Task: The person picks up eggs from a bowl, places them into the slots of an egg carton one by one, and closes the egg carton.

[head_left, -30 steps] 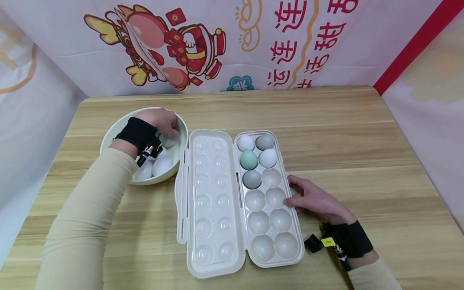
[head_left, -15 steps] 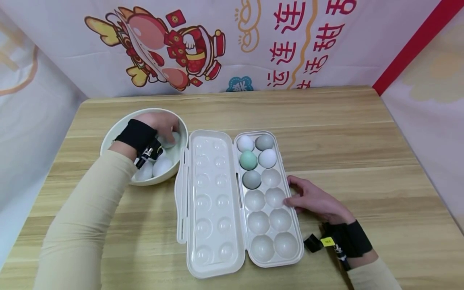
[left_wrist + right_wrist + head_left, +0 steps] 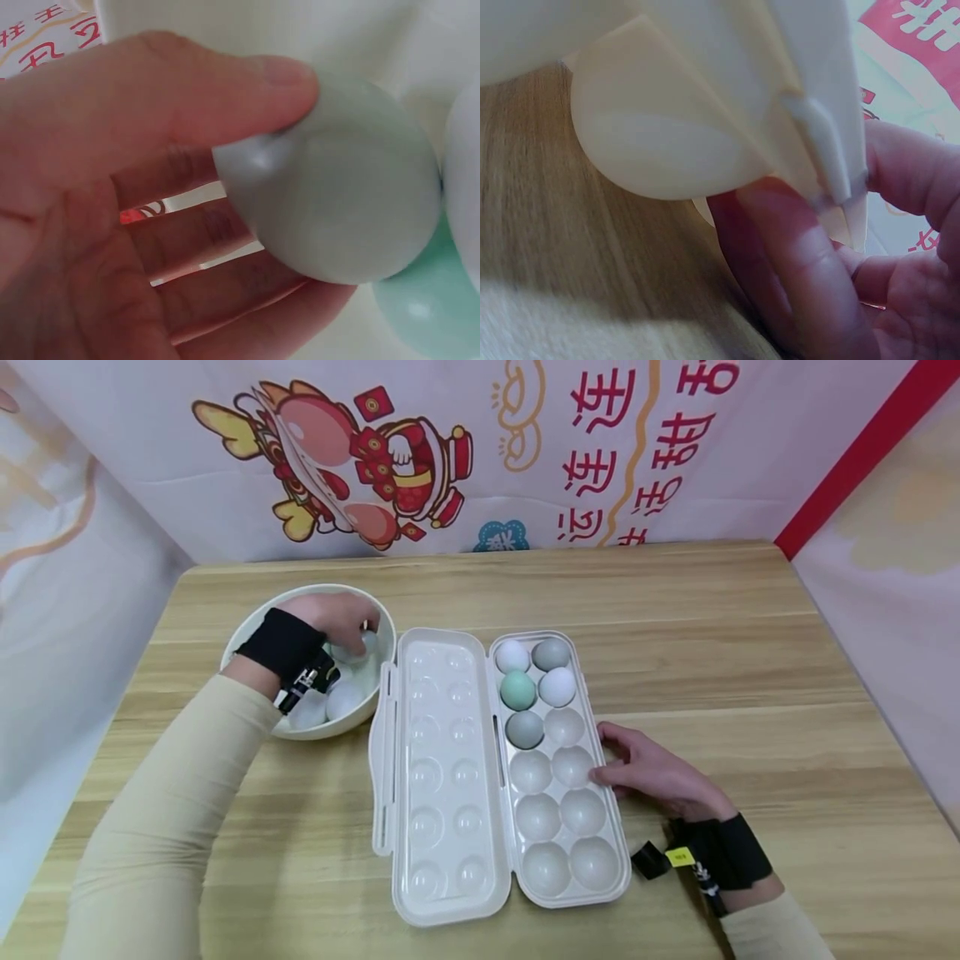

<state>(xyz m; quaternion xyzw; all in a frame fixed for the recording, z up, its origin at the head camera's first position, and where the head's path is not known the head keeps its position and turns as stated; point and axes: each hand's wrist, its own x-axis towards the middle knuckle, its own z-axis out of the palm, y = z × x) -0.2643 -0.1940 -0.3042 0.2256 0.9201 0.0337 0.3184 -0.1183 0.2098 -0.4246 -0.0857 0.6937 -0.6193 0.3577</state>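
Note:
Inside the white bowl (image 3: pixel 234 647) at the left, my left hand (image 3: pixel 333 617) holds a grey-green egg (image 3: pixel 345 187), thumb on top and fingers curled beneath. A turquoise egg (image 3: pixel 424 311) and a white egg (image 3: pixel 465 176) lie right beside it in the left wrist view. My right hand (image 3: pixel 663 770) pinches the right edge of the opened egg box (image 3: pixel 567 727), thumb at the rim and fingers against the underside. Its far cups hold several eggs: white (image 3: pixel 557 686), grey (image 3: pixel 551 653) and turquoise (image 3: pixel 517 691). The nearer cups are bare.
The box's lid (image 3: pixel 446 752) lies folded out flat between bowl and cups, its handle flap (image 3: pixel 382 768) close to the bowl. More white eggs (image 3: pixel 344 700) sit in the bowl. A printed cloth (image 3: pixel 450 460) hangs behind the wooden table (image 3: pixel 720 635).
The head view has shifted slightly, so bowl and box appear a little farther right. My left hand stays in the bowl at the egg; my right hand keeps its hold on the box.

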